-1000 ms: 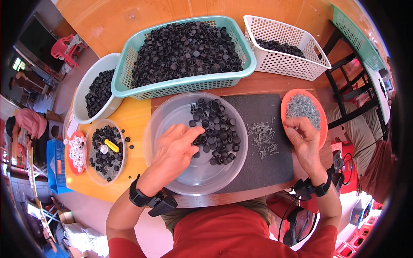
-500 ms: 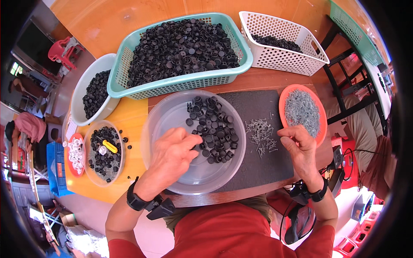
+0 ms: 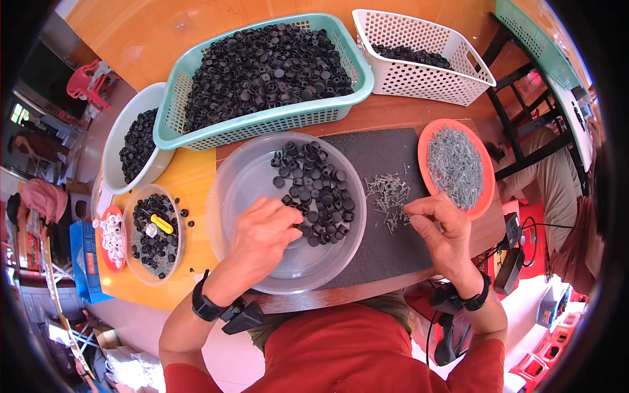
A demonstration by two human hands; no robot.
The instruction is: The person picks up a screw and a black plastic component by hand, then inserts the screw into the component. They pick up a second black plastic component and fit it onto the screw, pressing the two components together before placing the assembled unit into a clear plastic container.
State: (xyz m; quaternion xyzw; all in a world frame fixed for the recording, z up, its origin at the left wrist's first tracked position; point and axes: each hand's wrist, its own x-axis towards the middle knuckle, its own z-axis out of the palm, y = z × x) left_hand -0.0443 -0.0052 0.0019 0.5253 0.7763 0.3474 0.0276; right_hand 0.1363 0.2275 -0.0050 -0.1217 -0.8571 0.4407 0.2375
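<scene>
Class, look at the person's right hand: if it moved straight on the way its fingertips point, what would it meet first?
The right hand would probably meet the loose metal screws on the black mat, though its height above them is unclear.

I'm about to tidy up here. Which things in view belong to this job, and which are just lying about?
Likely the job's:
- clear tub
- black caps, near the left hand
- loose screws, near the right hand
- screw dish

Probably just lying about:
- blue crate
- red chair
</scene>
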